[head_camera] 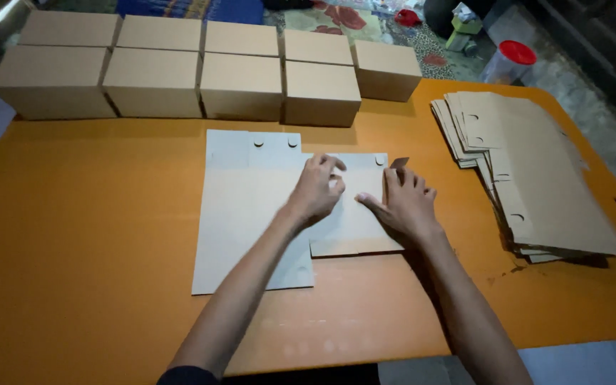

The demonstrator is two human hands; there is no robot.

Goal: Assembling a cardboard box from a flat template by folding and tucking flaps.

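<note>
A flat grey cardboard box blank lies unfolded in the middle of the orange table. My left hand rests on its middle, fingers curled and pressing the sheet down. My right hand lies flat on the blank's right panel, its fingertips at a small raised flap on the upper right edge. Neither hand lifts the sheet off the table.
Several folded cardboard boxes stand in two rows along the table's far edge. A stack of flat cardboard blanks lies at the right. A clear jar with a red lid stands on the floor beyond.
</note>
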